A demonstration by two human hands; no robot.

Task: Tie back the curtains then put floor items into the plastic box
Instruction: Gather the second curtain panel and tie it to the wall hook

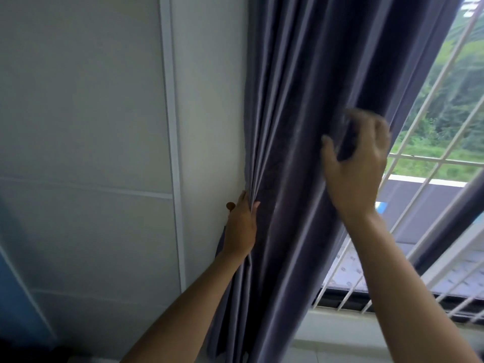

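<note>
Head view, nearest first: two bare forearms reach up from the bottom edge toward the gathered purple-grey curtain (293, 142). At its wall-side edge the left hand (241, 229) pinches the bunched folds between thumb and fingers, just beside a small brown hook (230, 206) on the white wall (209, 100). Higher and further right, the right hand (358, 163) curls its blurred fingers round the window-side edge of the same cloth. Beyond, the barred window (429, 163) shows greenery. By my reckoning the curtain is bunched but not yet tied; no tie-back band can be made out, and neither floor items nor plastic box appear, so that part remains.
</note>
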